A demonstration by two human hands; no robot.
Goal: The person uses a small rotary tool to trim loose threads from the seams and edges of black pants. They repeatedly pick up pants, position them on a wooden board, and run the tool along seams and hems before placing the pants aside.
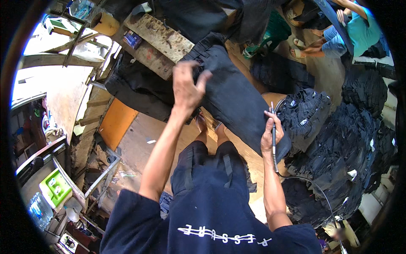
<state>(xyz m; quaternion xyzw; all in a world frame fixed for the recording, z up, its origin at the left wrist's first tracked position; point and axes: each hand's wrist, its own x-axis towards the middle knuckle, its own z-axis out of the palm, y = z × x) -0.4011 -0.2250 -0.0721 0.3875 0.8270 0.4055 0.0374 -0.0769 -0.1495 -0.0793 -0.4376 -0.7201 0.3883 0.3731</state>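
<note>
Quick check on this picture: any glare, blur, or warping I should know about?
Head view: daylight blows out the bright area at upper left; head view: the left hand looks motion-blurred, while the right hand and its pen-like tool look sharper; head view: fisheye bends edges near the rim, and folds in the dark cloth pile partly merge.

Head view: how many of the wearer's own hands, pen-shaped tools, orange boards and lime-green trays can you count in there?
Hands: 2 (left hand, right hand)
Pen tool: 1, in the right hand
Orange board: 1
Lime tray: 1
Total: 5
</note>
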